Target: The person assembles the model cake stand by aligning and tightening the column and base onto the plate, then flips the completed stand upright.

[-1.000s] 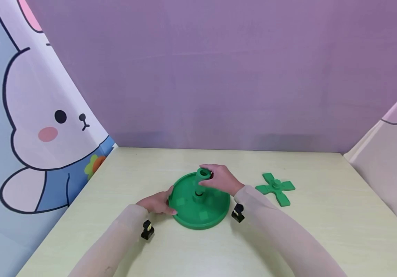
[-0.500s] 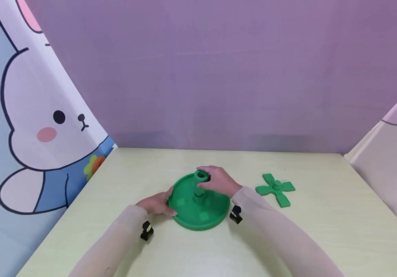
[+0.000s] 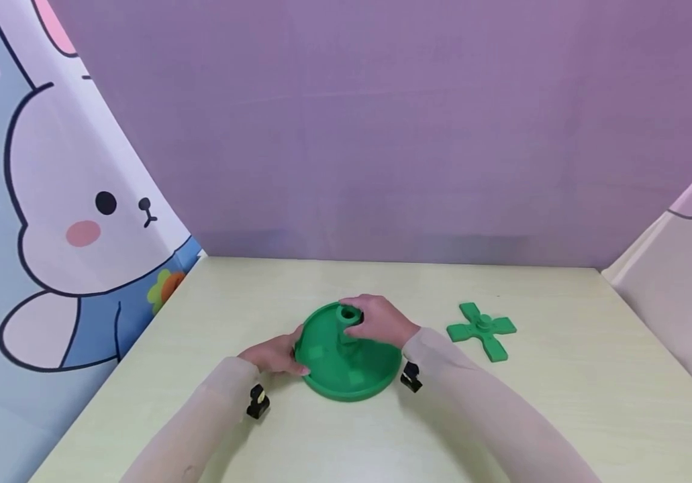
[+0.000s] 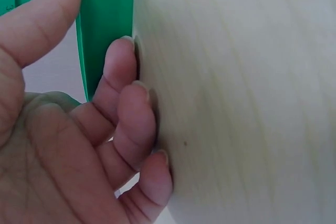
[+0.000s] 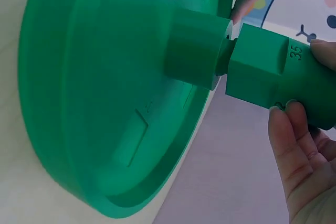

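Observation:
A green round base (image 3: 346,384) with a raised rim lies on the table, and a short hollow socket (image 5: 191,48) rises from its middle. My left hand (image 3: 273,354) grips the base's left edge, thumb over the rim and fingers (image 4: 137,121) along its outer side near the tabletop. Above the socket, my right hand (image 3: 383,318) pinches a green hollow tube (image 5: 281,72) between thumb and fingers. A narrower neck shows between tube and socket in the right wrist view. The number 35 is embossed on the tube, which stands nearly upright in the head view.
A green four-armed cross piece (image 3: 484,329) with a round knob at its centre lies to the right of the base. Behind the table (image 3: 563,402) stands a purple backdrop (image 3: 406,134), with a rabbit-printed cloth (image 3: 80,188) on the left.
My right hand and the tube have come down and slightly left, closer to the base's socket. The left hand keeps its grip on the rim, and the cross piece stays in place.

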`<action>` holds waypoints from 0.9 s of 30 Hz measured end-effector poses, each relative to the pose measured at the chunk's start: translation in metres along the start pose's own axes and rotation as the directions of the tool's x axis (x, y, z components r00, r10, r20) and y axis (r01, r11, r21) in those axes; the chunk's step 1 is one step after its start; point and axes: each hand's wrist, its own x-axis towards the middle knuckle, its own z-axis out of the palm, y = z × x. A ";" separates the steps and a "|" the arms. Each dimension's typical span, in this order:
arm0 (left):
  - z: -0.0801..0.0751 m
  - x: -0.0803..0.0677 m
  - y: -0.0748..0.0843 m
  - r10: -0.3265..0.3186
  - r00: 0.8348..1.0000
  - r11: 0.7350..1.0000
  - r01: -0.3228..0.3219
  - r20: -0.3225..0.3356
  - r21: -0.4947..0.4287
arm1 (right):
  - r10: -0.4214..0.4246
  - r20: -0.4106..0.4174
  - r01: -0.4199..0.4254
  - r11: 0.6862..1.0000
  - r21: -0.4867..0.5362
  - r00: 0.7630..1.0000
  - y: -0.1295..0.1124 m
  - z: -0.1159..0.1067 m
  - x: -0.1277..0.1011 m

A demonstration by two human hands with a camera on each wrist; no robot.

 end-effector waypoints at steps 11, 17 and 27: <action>0.000 0.001 -0.001 0.007 1.000 1.000 -0.007 -0.008 -0.002 | -0.018 -0.034 0.021 0.995 0.095 0.999 0.015 0.000 -0.005; 0.001 -0.001 -0.001 -0.013 1.000 1.000 0.013 -0.006 -0.009 | 0.030 -0.055 -0.020 0.984 0.175 0.998 0.015 0.003 -0.007; 0.002 0.000 0.001 -0.013 1.000 1.000 0.013 -0.018 -0.011 | 0.138 -0.117 -0.115 0.976 0.187 0.983 0.009 0.011 -0.007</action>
